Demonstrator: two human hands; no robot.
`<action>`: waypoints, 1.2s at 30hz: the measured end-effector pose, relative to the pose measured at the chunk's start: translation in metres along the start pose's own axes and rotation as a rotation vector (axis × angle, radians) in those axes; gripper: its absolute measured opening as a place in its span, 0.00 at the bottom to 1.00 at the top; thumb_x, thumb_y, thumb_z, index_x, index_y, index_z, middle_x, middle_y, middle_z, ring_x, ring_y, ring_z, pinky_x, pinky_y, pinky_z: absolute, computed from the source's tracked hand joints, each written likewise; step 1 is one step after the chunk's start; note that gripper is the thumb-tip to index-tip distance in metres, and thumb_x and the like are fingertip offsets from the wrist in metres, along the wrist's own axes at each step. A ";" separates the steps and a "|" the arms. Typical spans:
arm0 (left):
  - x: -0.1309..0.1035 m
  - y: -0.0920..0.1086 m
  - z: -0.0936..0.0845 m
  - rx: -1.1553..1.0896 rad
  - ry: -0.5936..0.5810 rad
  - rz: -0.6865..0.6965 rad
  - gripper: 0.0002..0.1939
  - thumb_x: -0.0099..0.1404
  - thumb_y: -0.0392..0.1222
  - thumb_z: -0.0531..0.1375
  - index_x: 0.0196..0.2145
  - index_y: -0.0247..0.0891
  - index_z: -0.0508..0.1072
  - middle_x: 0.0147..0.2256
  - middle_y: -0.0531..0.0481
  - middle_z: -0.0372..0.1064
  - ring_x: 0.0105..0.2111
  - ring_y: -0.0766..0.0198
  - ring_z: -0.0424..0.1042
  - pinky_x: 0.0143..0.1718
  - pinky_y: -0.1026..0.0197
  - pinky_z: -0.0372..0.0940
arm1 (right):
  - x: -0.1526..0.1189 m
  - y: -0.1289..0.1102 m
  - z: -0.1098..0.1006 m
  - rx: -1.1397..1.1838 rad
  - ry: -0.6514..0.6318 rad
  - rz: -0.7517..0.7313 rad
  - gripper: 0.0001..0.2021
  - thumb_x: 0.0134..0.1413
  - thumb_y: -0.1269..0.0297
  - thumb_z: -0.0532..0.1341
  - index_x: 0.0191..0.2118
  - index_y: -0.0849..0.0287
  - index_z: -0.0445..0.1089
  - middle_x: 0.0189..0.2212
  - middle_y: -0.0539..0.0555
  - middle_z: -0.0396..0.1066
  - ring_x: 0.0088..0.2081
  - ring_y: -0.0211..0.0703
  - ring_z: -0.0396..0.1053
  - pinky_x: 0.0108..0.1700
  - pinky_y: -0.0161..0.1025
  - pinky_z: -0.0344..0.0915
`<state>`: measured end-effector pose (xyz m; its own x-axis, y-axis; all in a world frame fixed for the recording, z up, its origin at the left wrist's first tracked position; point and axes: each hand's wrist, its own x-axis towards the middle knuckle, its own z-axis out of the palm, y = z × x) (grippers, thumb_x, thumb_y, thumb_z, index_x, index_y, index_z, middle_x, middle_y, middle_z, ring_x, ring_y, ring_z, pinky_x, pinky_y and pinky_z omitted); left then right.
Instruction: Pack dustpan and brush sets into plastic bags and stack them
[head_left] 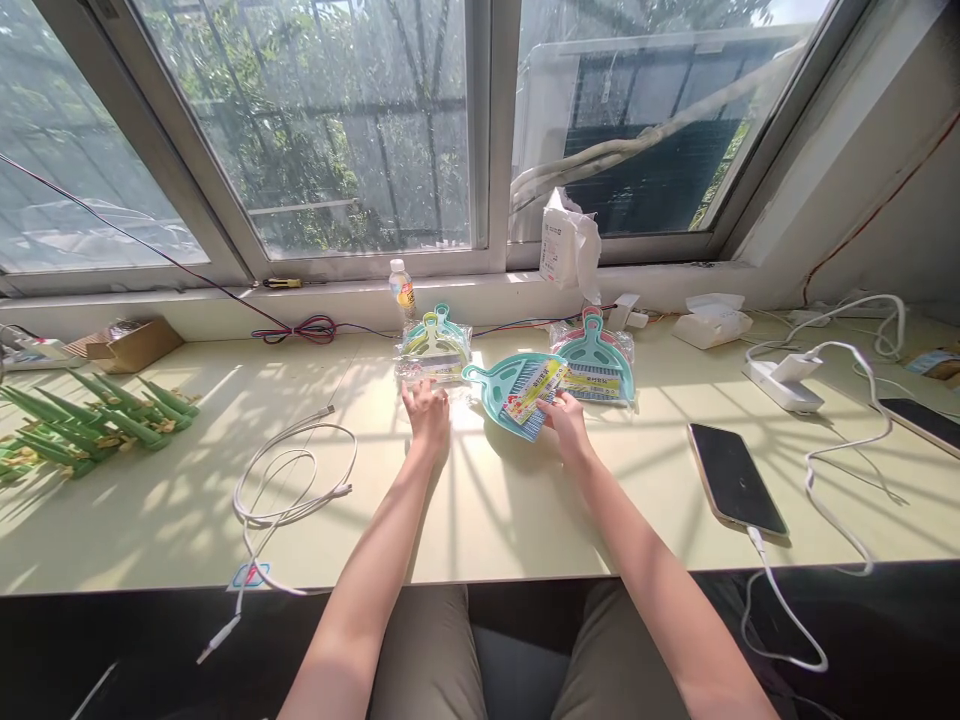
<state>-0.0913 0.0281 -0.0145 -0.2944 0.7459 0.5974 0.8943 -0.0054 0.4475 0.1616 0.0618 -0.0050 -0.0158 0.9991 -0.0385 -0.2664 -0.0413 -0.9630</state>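
Observation:
In my right hand (568,425) is a teal dustpan (499,378) with a small brush and a yellow printed label, its handle pointing left. The fingers are closed on its right side, over the table. My left hand (426,410) lies at the near edge of a plastic-wrapped dustpan set (431,345), fingers a little apart and touching the wrapper. Yellow-green and teal handles show at the top of that set. Right of the held dustpan sits another wrapped dustpan set (596,350), teal with a red-pink one behind, partly covered by the held one.
A small bottle (401,285) and a tissue pack (568,245) stand by the window. A coiled white cable (289,480) and green plant-like pieces (97,425) lie left. On the right are a phone (735,480), a power strip (782,385) and a tissue packet (711,322).

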 end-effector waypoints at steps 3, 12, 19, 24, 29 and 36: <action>0.004 -0.008 -0.009 0.014 0.063 -0.120 0.08 0.67 0.36 0.58 0.29 0.40 0.73 0.42 0.36 0.75 0.55 0.40 0.65 0.64 0.28 0.51 | -0.002 -0.008 0.002 -0.009 -0.069 0.063 0.19 0.37 0.64 0.73 0.38 0.53 0.71 0.34 0.54 0.81 0.37 0.55 0.80 0.43 0.54 0.77; 0.010 -0.006 -0.026 -0.013 0.198 -0.272 0.10 0.71 0.42 0.56 0.39 0.38 0.77 0.46 0.34 0.74 0.57 0.37 0.63 0.62 0.28 0.51 | -0.008 -0.014 0.009 -0.039 -0.042 -0.002 0.22 0.37 0.61 0.75 0.40 0.55 0.71 0.34 0.55 0.82 0.39 0.56 0.80 0.43 0.51 0.78; 0.004 0.018 -0.026 -0.078 0.351 -0.192 0.10 0.73 0.39 0.54 0.40 0.41 0.76 0.56 0.37 0.69 0.60 0.43 0.62 0.68 0.29 0.42 | -0.025 -0.010 0.024 -0.006 -0.171 0.017 0.28 0.33 0.53 0.77 0.41 0.55 0.69 0.36 0.57 0.82 0.40 0.56 0.80 0.42 0.51 0.77; 0.004 0.023 -0.027 -0.164 0.290 -0.014 0.11 0.75 0.38 0.52 0.41 0.41 0.75 0.55 0.38 0.67 0.60 0.49 0.66 0.68 0.37 0.52 | -0.032 0.006 0.038 0.082 -0.222 0.110 0.29 0.30 0.54 0.78 0.40 0.54 0.68 0.37 0.56 0.80 0.40 0.55 0.80 0.41 0.51 0.78; -0.001 0.033 -0.025 -0.160 0.282 0.035 0.11 0.74 0.45 0.57 0.50 0.42 0.75 0.64 0.37 0.58 0.69 0.47 0.56 0.69 0.40 0.52 | -0.025 0.008 0.037 0.189 -0.143 0.066 0.28 0.31 0.58 0.77 0.41 0.53 0.68 0.40 0.56 0.79 0.46 0.56 0.78 0.45 0.52 0.79; 0.011 0.035 -0.036 -0.841 0.270 -0.468 0.33 0.79 0.48 0.42 0.75 0.38 0.34 0.74 0.31 0.36 0.73 0.47 0.46 0.66 0.41 0.58 | -0.024 0.000 0.033 0.262 -0.123 0.031 0.28 0.30 0.60 0.77 0.41 0.53 0.69 0.41 0.54 0.79 0.48 0.56 0.78 0.47 0.52 0.79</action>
<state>-0.0750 0.0126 0.0319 -0.7158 0.6179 0.3254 0.1705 -0.2973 0.9394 0.1298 0.0380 0.0051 -0.1403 0.9899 -0.0185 -0.5040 -0.0875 -0.8593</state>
